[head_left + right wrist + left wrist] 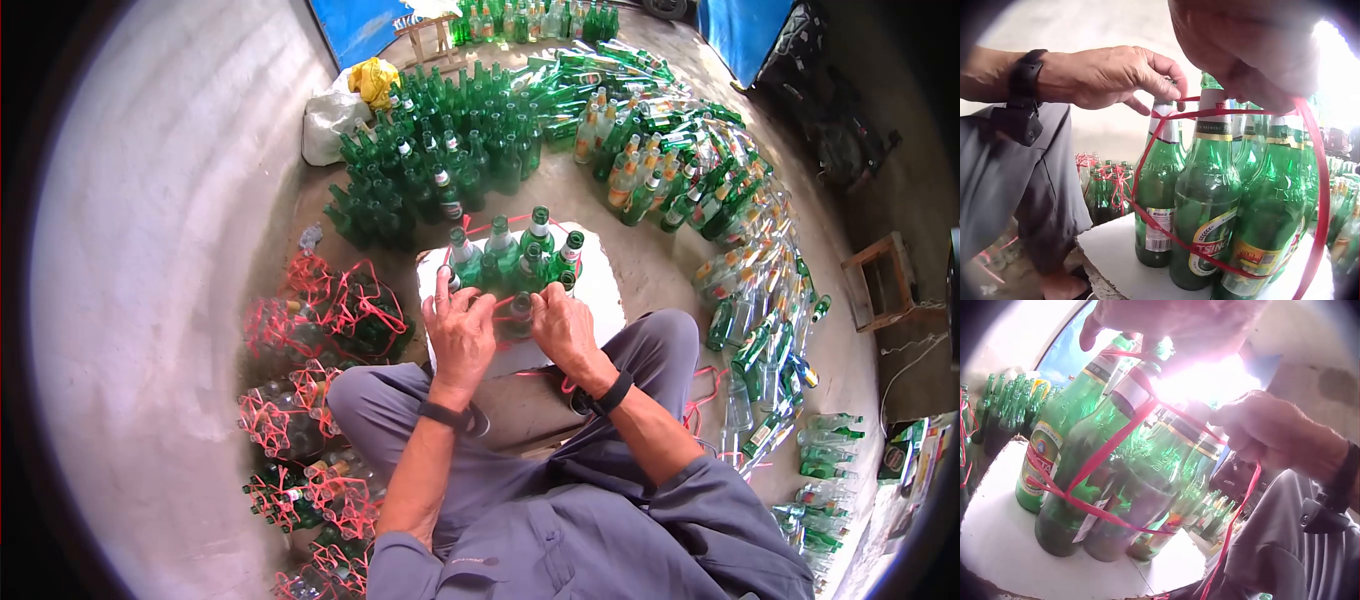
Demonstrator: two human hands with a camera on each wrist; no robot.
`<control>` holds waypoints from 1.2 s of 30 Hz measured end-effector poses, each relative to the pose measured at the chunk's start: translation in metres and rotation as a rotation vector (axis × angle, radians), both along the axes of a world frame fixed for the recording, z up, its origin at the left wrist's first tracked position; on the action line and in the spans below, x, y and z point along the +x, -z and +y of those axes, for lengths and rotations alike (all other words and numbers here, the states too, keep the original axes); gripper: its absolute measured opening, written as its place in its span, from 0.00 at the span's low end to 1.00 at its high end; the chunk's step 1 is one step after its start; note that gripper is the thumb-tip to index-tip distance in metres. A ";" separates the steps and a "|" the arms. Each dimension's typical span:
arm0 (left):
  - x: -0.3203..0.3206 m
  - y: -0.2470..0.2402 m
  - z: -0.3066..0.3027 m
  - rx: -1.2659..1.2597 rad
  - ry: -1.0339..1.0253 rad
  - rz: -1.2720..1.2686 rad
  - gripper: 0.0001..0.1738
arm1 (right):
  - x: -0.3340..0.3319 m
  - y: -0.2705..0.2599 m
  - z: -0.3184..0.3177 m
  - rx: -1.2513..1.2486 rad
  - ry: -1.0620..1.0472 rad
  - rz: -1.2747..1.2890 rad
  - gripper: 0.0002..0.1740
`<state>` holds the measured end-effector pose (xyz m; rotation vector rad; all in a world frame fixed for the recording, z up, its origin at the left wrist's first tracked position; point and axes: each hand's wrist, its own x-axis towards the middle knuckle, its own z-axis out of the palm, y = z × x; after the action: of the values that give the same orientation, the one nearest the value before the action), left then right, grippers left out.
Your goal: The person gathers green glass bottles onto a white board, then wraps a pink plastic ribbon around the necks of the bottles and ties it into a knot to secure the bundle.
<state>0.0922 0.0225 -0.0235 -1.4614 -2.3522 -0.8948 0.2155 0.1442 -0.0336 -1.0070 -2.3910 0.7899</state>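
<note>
Several green bottles (502,245) stand upright in a tight cluster on a white board (600,290). Red ribbon (1110,447) passes round their necks and, lower down, crosses their bodies. At the near left bottle's neck, my left hand (460,335) has thumb and index finger on the ribbon (1210,113), pinching it; the other fingers are spread. My right hand (567,330) curls its fingers round the ribbon at the near right necks, and a loose length (1233,525) hangs below it. The right wrist view shows my left hand (1110,78) beside a bottle top.
Many green bottles (505,165) stand beyond the board. Clear and green bottles (765,290) lie heaped along the right. Ribbon-tied bundles (290,415) stand on the left by the wall. A wooden frame (880,280) is at far right, and a white sack (333,125) at back left.
</note>
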 end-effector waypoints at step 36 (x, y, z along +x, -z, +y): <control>0.019 -0.013 0.026 -0.189 0.244 0.214 0.26 | 0.026 0.023 -0.010 -0.330 0.063 0.341 0.11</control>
<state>0.1116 0.0488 -0.0101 -1.8483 -2.1821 -0.5440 0.2418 0.1341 -0.0569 -0.9708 -1.9698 1.2513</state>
